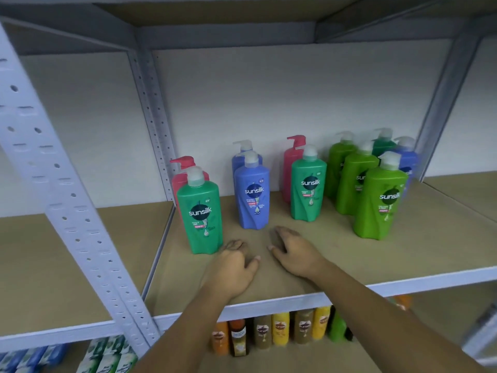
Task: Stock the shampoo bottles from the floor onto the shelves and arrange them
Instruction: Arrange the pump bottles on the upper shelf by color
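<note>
Evidently you were between bottles, your left hand (233,266) and right hand (294,253) lying relaxed and empty on the shelf (416,251), the shampoo bottles (252,200) standing just beyond them, so the next move probably called for fetching another from the floor.

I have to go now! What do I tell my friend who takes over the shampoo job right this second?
Left hand and right hand: both empty, resting on the shelf board.
Done: Sunsilk pump bottles stand upright on it, from the teal bottle at left, past the blue pair, to the light green row at right.
Left: red bottles sit behind teal ones, so sorting may remain. The floor is out of view; check it for more.
</note>
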The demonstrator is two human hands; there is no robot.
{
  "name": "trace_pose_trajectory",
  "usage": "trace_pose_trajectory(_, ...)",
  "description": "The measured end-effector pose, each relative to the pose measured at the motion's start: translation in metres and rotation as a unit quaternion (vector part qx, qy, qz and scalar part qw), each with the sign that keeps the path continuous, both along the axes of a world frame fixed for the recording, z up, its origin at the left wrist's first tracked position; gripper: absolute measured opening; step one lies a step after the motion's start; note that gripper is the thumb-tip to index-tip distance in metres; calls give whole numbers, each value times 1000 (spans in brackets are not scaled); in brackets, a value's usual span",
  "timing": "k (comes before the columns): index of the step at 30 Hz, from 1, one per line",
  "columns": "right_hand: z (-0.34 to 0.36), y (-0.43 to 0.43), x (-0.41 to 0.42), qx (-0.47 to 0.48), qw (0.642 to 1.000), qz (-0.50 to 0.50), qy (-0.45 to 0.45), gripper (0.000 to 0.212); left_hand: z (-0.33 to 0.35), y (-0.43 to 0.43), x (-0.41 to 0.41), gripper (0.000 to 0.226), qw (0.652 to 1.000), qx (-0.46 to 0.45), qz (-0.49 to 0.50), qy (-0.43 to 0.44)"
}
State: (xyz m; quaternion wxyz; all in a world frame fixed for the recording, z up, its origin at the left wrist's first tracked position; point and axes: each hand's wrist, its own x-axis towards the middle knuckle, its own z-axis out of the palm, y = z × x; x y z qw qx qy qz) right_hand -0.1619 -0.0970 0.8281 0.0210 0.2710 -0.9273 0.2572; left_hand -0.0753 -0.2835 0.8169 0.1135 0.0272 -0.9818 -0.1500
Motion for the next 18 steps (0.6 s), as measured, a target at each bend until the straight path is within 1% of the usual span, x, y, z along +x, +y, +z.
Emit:
trace_pose_trajectory(2,1,20,13,35,999,15,21,57,4,2,4,47,1000,-1,-18,1)
trace_pose_trajectory(6,0,62,33,74,997,13,30,56,10,15,6,57,997,20,-68,-3)
trace_pose_trajectory(9,0,95,44,87,996,-10,33,56,13,42,2,52,992,33,-120,-25)
trace_pose_trajectory(12,4,127,53,97,994,-41,23,57,17,79,-5,52,984,46,-173,-17)
trace_pose_trajectory(16,8,169,62,103,991,-90,5,57,19,125,-19,49,976,54,-208,-23)
trace_pose_trajectory(18,10,187,65,104,988,-110,0,55,19,144,-28,54,973,54,-221,-29)
